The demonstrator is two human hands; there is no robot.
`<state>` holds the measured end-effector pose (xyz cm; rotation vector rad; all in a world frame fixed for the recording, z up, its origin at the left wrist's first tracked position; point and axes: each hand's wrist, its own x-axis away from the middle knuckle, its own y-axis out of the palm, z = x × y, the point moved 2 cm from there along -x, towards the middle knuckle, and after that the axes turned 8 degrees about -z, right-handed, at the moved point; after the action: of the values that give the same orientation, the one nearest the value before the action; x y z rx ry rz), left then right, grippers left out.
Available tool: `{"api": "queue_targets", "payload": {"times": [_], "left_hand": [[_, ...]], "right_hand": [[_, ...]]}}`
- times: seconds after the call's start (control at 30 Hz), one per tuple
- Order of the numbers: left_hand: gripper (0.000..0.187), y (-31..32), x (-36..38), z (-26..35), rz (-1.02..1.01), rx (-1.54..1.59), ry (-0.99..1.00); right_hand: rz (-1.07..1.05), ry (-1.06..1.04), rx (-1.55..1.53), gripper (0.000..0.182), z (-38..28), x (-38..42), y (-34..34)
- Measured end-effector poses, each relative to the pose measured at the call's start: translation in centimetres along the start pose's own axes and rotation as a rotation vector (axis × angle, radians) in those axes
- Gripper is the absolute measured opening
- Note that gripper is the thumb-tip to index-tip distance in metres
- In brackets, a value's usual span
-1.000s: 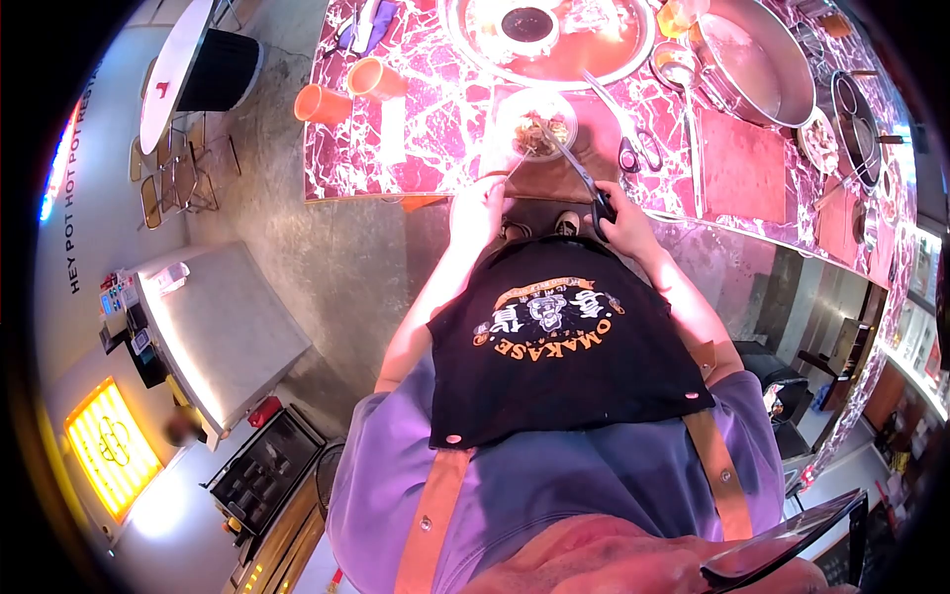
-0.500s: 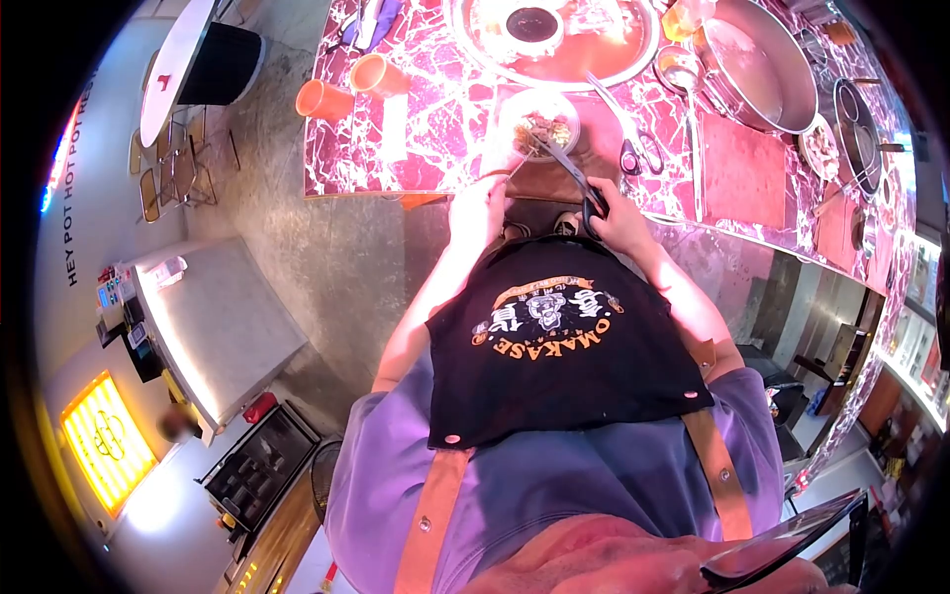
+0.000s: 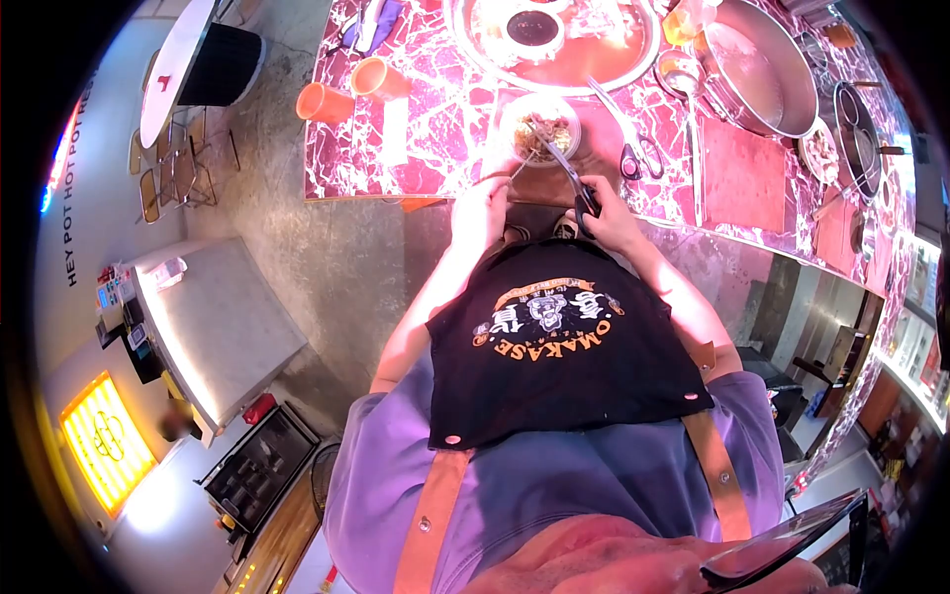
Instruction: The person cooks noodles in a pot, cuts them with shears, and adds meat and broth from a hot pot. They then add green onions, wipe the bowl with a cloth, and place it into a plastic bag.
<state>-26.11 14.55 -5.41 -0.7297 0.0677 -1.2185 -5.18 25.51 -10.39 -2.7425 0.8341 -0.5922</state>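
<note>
A white bowl of chopped food sits at the table's near edge. My right hand is closed round the black handles of a pair of scissors, whose blades reach into the bowl. Left of the bowl, my left hand pinches a thin utensil that slants to the food; its exact kind is unclear. A second pair of scissors lies to the right, its blades against the rim of the large round pan.
Two orange cups stand at the left of the marbled table. A ladle, a large metal pot, a plate of food and a dark pan are at the right.
My right hand has shifted slightly left and down with the scissors, whose blades are steeper and closer together over the food. My left hand has barely moved.
</note>
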Motion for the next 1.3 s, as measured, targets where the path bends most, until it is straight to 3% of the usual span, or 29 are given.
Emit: {"api": "queue_targets", "payload": {"times": [0.07, 0.13, 0.23, 0.37, 0.43, 0.47, 0.63, 0.9, 1.0, 1.03, 1.1, 1.13, 1.3], "left_hand": [[0.021, 0.3, -0.2, -0.8, 0.012, 0.009, -0.014], [0.02, 0.0, -0.2, -1.1, 0.125, -0.231, 0.137], [0.019, -0.2, 0.0, -0.8, 0.156, -0.306, 0.156], [0.017, -0.3, 0.2, -0.2, 0.168, -0.324, 0.19], [0.016, -0.1, 0.3, 0.2, 0.192, -0.3, 0.219], [0.016, -0.1, 0.3, 0.3, 0.189, -0.301, 0.223], [0.015, -0.3, 0.3, 0.3, 0.168, -0.289, 0.197], [0.017, -0.5, 0.2, 0.0, 0.148, -0.374, 0.16], [0.018, -1.0, 0.4, 0.5, 0.129, -0.416, 0.173], [0.018, -1.0, 0.5, 0.8, 0.112, -0.437, 0.175], [0.019, -0.9, 0.4, 1.1, 0.105, -0.445, 0.182], [0.019, -0.9, 0.4, 1.2, 0.101, -0.452, 0.187], [0.02, -1.3, 0.2, 1.3, 0.078, -0.501, 0.132]], "right_hand": [[-0.024, 0.021, -0.013, 0.055, 0.6, 0.5, 0.0], [-0.05, 0.04, -0.026, 0.056, 0.9, 1.1, -0.5], [-0.089, 0.096, 0.016, 0.057, 0.3, 1.6, -1.4], [-0.059, 0.138, 0.244, 0.063, -1.7, 1.5, -2.3], [0.084, -0.085, 0.383, 0.065, -1.9, 0.8, -1.9], [0.089, -0.083, 0.382, 0.065, -2.2, 0.7, -1.7], [-0.031, 0.15, 0.202, 0.059, -1.5, 0.4, -0.3], [0.016, -0.009, 0.156, 0.054, 1.3, 1.7, -0.5], [-0.066, 0.226, 0.256, 0.061, -2.3, 2.0, -2.4], [-0.067, 0.227, 0.256, 0.061, -2.3, 1.7, -2.3], [0.039, -0.036, 0.372, 0.064, -2.8, 0.8, -2.2], [0.075, -0.061, 0.4, 0.062, -3.1, 0.5, -1.8], [0.015, 0.058, 0.361, 0.057, -2.6, 0.4, -1.1]]}}
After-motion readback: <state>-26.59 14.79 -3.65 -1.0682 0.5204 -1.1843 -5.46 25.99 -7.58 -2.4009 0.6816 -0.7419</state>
